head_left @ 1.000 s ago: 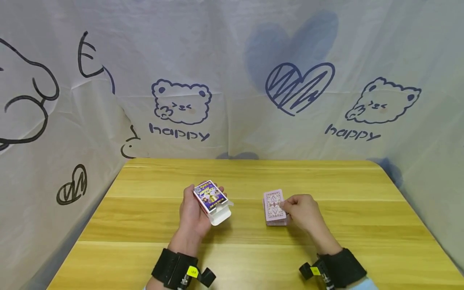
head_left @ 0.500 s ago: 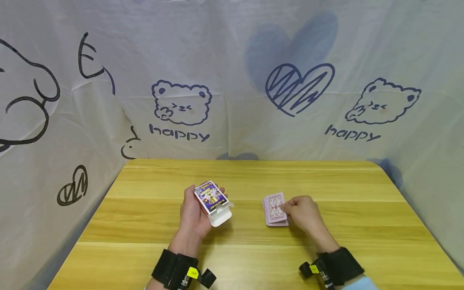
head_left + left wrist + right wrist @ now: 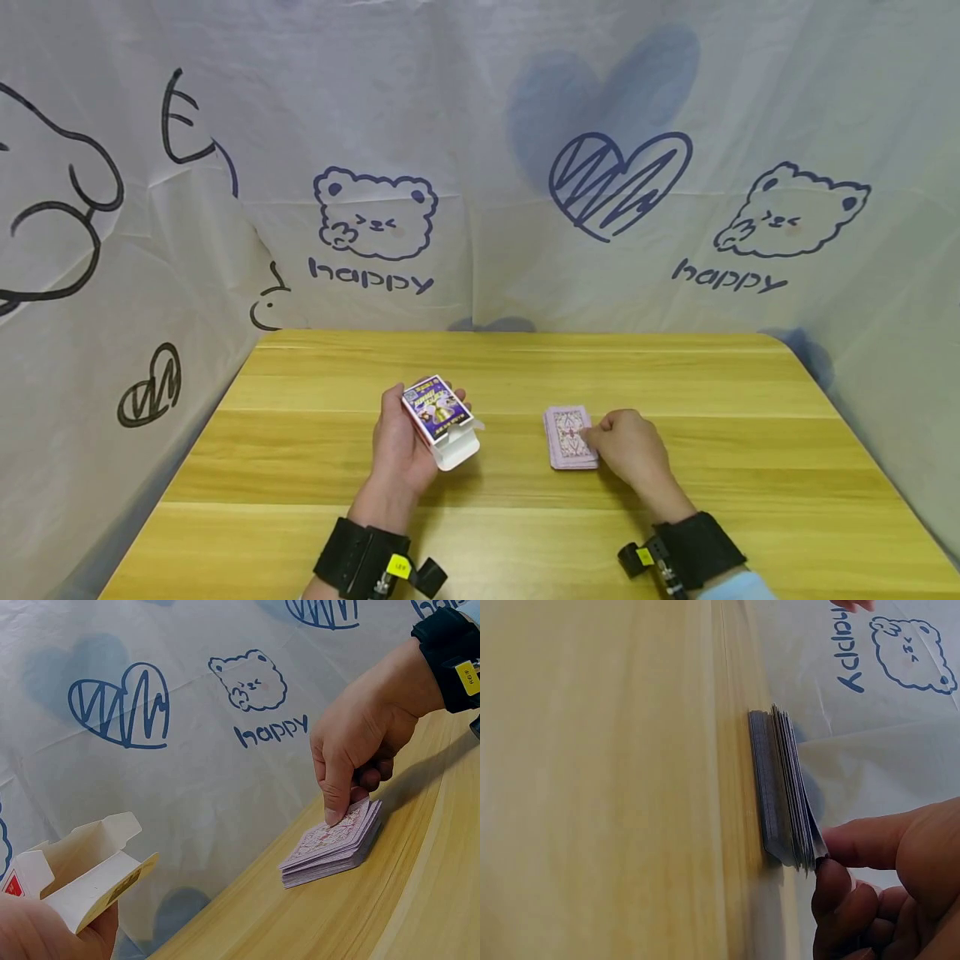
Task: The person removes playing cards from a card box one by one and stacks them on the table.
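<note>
My left hand [image 3: 401,442] holds a purple and white playing-card box [image 3: 437,410] above the table, its printed face up. The end flap of the box stands open, and in the left wrist view the inside of the card box [image 3: 82,874] looks bare near its mouth. To the right, a deck of playing cards [image 3: 572,437] lies face down on the table, with red patterned backs. My right hand [image 3: 632,450] pinches the upper cards at their right edge between thumb and forefinger. In the right wrist view, those upper cards [image 3: 799,787] sit slightly askew from the lower stack [image 3: 763,780].
The wooden table [image 3: 495,542] reaches back to a white cloth wall [image 3: 480,125] with drawn bears and hearts. Cloth also hangs at the left and right sides. Each wrist wears a black camera band [image 3: 363,557].
The upper cards have shifted slightly towards me and turned on the stack, then straightened again. My right hand has moved a little towards me with them. The left hand and box have hardly moved.
</note>
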Motion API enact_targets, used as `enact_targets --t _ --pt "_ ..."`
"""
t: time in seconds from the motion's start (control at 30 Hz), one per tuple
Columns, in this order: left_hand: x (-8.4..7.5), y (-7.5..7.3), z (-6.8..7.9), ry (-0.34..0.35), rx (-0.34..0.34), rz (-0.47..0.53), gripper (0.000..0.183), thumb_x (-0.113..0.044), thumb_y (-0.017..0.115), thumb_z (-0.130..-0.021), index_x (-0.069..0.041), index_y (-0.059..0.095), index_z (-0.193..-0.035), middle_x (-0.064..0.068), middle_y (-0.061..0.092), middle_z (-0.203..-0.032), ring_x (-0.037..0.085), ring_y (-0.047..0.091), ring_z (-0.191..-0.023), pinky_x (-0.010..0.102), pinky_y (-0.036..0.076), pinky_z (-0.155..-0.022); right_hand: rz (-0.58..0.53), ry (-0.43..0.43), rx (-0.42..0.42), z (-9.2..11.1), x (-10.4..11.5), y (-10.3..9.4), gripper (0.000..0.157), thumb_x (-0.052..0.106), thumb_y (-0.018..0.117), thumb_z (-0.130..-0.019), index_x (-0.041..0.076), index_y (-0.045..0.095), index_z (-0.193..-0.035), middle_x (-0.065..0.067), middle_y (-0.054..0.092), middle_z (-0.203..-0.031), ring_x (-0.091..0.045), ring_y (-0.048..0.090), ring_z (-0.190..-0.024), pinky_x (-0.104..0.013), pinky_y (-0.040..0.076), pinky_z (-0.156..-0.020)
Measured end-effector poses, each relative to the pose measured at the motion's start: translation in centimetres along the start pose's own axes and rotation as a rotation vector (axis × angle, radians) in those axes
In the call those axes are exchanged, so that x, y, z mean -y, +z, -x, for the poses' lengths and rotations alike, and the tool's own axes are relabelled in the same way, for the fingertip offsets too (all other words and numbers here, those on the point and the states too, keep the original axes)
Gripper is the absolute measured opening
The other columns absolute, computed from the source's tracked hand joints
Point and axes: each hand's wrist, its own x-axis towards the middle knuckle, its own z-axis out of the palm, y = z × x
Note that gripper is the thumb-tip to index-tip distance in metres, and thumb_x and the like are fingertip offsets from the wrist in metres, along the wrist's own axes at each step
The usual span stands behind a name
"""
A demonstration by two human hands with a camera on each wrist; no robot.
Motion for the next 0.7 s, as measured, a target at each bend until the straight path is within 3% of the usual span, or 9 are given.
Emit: enact_targets --t 0.13,0.23,0.37,0.5,0.7 --pt "-0.1 0.1 0.1 0.004 0.005 0.011 0.057 -0.048 0.024 -0.103 -0.005 0.031 -0.139 0.02 0.047 -0.132 0.035 0.055 -0.117 0.052 0.042 -0.106 0.01 -0.004 0.002 -0.1 0.1 -0.1 0.03 0.031 0.069 -0.084 0.011 0.059 -0.065 -0.001 0.05 -0.056 -0.016 0.043 -0.048 -0.025 0.028 -0.041" --pt "-0.1 0.1 0.0 0.002 -0.002 -0.009 0.058 -0.049 0.028 -0.102 -0.006 0.029 -0.141 0.021 0.045 -0.135 0.036 0.054 -0.118 0.051 0.045 -0.102 -0.001 -0.01 0.001 -0.1 0.1 -0.2 0.029 0.031 0.068 -0.085 0.011 0.059 -0.066 -0.001 0.051 -0.057 -0.016 0.044 -0.048 -0.025 0.029 -0.041" --pt "0.1 -0.2 -0.3 0.0 0.005 -0.083 0.052 -0.029 0.037 -0.101 -0.005 0.024 -0.145 0.023 0.037 -0.142 0.039 0.047 -0.124 0.049 0.049 -0.098 -0.056 -0.018 -0.018 0.0 0.3 -0.4 0.028 0.032 0.065 -0.087 0.011 0.06 -0.069 -0.001 0.05 -0.057 -0.017 0.043 -0.048 -0.025 0.03 -0.042" --pt "0.7 -1.0 -1.0 -0.014 0.003 -0.224 0.055 -0.007 0.041 -0.093 -0.003 0.024 -0.145 0.027 0.033 -0.145 0.039 0.046 -0.124 0.045 0.049 -0.098 -0.108 -0.028 -0.025 0.2 0.4 -0.7 0.03 0.033 0.063 -0.089 0.009 0.059 -0.071 -0.003 0.048 -0.059 -0.017 0.042 -0.051 -0.026 0.03 -0.045" --pt "2.2 -1.8 -2.9 -0.022 -0.009 -0.535 0.054 0.003 0.053 -0.09 0.0 0.034 -0.141 0.024 0.047 -0.135 0.029 0.055 -0.113 0.037 0.053 -0.093 -0.12 -0.012 -0.028 0.5 -0.3 -1.3 0.029 0.035 0.063 -0.09 0.008 0.062 -0.077 -0.005 0.052 -0.064 -0.018 0.044 -0.053 -0.027 0.033 -0.047"
